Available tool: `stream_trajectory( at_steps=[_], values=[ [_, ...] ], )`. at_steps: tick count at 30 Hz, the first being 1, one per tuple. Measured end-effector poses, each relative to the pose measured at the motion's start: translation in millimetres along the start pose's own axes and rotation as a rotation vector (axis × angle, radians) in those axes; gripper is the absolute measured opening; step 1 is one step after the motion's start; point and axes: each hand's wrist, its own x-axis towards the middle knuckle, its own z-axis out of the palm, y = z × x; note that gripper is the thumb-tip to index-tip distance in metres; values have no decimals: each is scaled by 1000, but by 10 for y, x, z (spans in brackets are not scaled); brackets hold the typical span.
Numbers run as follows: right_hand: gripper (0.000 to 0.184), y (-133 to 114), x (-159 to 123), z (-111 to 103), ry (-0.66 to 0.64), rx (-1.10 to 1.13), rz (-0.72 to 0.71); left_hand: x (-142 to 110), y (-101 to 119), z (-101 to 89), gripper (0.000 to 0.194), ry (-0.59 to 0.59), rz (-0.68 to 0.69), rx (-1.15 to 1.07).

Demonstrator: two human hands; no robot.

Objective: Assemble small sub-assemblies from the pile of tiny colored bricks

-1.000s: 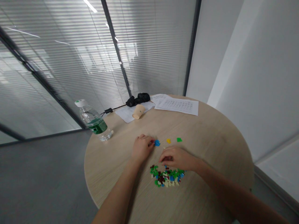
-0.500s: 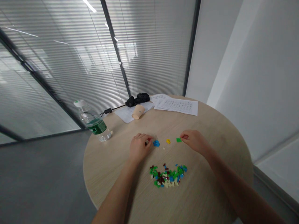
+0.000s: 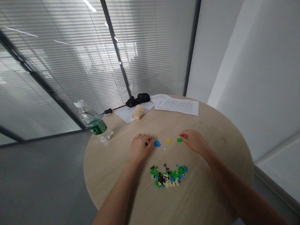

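My left hand (image 3: 141, 145) rests on the table with its fingers curled and pressed together beside a small pile of blue bricks (image 3: 157, 143). Dark bricks (image 3: 147, 143) show partly under its palm; whatever its fingertips pinch is hidden. Across from it, my right hand (image 3: 192, 140) is closed in a pinch, fingertips just above some small green bricks (image 3: 179, 140). I cannot make out what lies between them. Yellow bricks (image 3: 168, 141) and a cream brick (image 3: 165, 149) lie between the two hands.
Nearer to me spreads a loose heap of mixed bricks (image 3: 169, 177) in green, dark red, blue and cream. A water bottle (image 3: 97, 125) stands at the left. Toward the back are a paper cup (image 3: 138, 112) on its side, printed sheets (image 3: 179, 105) and a black bundle (image 3: 140, 99).
My right hand has shifted slightly left and up, its fingertips now above the green bricks instead of at their right edge. My left hand stays almost in place.
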Motion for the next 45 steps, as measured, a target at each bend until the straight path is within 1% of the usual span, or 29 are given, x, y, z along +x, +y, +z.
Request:
stream_trajectory(
  at_steps=[2,3,8,10,12,16,22,26,31,35,37,39,41,42,45],
  values=[
    [15,-97,-30,-1,10,94,-72,4,6,-5,18,-2,-4,2],
    [15,-166,-56,9,-8,148,-135,5,9,-7,18,-1,-5,3],
    [13,-589,-229,172,-196,324,-527,2,13,2,17,13,-8,7],
    [14,-709,-274,257,-262,329,-624,-2,7,10,17,22,-17,10],
    [16,-767,-290,327,-312,314,-664,-6,2,15,17,28,-18,4],
    [16,-761,-284,395,-336,274,-649,-10,6,11,18,27,-14,-12],
    [15,-758,-295,380,-340,224,-618,-10,22,-4,18,10,-14,-26],
    [13,-776,-292,360,-342,177,-650,-8,25,-9,17,2,-5,-53],
    [10,-773,-285,360,-312,162,-694,-2,46,-17,16,-40,46,-92],
    [7,-752,-280,336,-263,182,-693,2,49,-33,16,-54,75,-120],
    [3,-706,-260,290,-208,201,-667,2,43,-68,16,-59,78,-148],
    [3,-612,-220,221,-130,211,-609,-2,39,-131,17,-73,54,-204],
    [4,-472,-160,139,-38,184,-518,-12,47,-214,19,-126,13,-299],
    [3,-391,-127,98,-6,152,-463,-20,57,-256,19,-180,-6,-362],
    [3,-149,-33,0,72,92,-301,-53,95,-357,18,-426,-63,-568]
  ],
)
